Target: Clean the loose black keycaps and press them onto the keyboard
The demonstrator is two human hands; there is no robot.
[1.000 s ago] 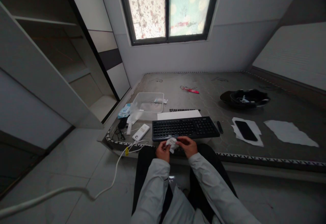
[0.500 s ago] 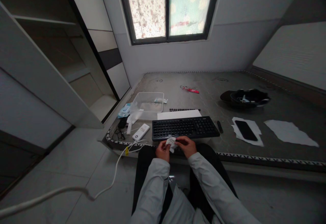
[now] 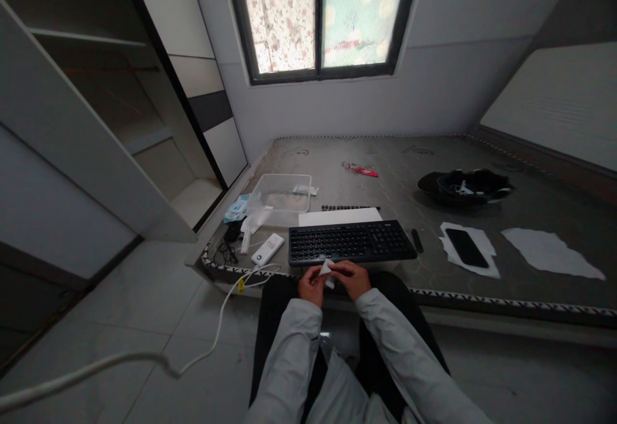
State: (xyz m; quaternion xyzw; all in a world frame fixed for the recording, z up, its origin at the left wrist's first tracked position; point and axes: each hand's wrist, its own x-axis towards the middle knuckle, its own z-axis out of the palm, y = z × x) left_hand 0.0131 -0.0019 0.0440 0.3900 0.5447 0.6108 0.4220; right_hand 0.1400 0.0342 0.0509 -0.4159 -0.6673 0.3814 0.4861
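Between my fingers is a small folded white tissue [image 3: 327, 271], just in front of a black keyboard [image 3: 354, 243]. My left hand [image 3: 312, 287] pinches its left side, and my right hand [image 3: 353, 279] grips it from the right. Both hands are closed and held close together above my lap, at the near edge of the mattress. Behind the keyboard lies a white sheet of paper [image 3: 340, 217] with a black spiral binding beyond it. A small dark stick-like object [image 3: 417, 241] rests at the keyboard's right end.
To the left are a white power bank [image 3: 267, 250] with cables, a clear plastic box [image 3: 284, 215] and blue packets [image 3: 236, 209]. On the right lie a black phone [image 3: 466, 248] on white paper, another torn paper [image 3: 552, 252] and a black cap [image 3: 465, 187]. A red wrapper [image 3: 361, 170] lies farther back.
The tissue has gone from a loose crumple to a smaller, pointed fold. My left hand has shifted slightly right, closer to my right hand.
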